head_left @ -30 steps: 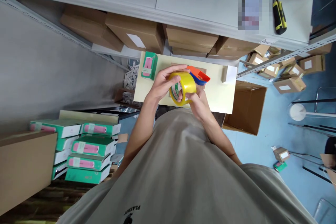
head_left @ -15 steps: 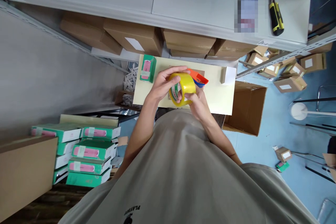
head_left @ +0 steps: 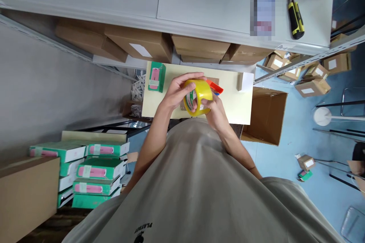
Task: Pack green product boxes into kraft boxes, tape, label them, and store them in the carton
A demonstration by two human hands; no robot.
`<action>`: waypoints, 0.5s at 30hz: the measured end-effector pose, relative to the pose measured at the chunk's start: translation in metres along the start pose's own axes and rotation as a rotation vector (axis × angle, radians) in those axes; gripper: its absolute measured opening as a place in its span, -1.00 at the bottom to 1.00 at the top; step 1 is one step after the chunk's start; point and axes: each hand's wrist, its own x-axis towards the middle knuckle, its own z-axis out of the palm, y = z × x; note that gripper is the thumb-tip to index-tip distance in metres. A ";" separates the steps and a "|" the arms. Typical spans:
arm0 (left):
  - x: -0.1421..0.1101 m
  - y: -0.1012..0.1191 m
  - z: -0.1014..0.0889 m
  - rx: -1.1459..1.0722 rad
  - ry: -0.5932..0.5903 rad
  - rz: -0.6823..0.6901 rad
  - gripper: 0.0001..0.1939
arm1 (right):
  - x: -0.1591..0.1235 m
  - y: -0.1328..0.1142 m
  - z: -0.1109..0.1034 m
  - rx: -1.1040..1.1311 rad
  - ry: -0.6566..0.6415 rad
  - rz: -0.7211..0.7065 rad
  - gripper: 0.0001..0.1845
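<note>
Between my two hands is a thick roll of yellow packing tape (head_left: pixel 203 93), held above the pale tabletop (head_left: pixel 234 110). My left hand (head_left: pixel 179 90) wraps its far left side, with the thumb lying along the upper edge. On the near right side my right hand (head_left: pixel 212 108) grips the roll, its thumb on the outer face and fingers reaching into the core. Just behind the roll lies an orange and blue tape dispenser (head_left: pixel 214 86), partly hidden by it. Under the hands, a flat piece of brown cardboard is mostly covered.
A green box with a pink picture (head_left: pixel 156 77) lies at the table's left end, a small white box (head_left: pixel 245 82) at its right. An open carton (head_left: pixel 265 115) stands beside the table. Green boxes (head_left: pixel 97 171) are stacked at left. A utility knife (head_left: pixel 295 17) rests on the shelf.
My view has shifted slightly, so the table and shelves sit a little farther left. Both hands keep their hold on the tape roll, which now hides more of the dispenser.
</note>
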 end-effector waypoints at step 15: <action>0.018 -0.009 0.000 0.017 -0.037 0.008 -0.22 | 0.008 -0.008 -0.007 0.094 0.036 0.042 -0.55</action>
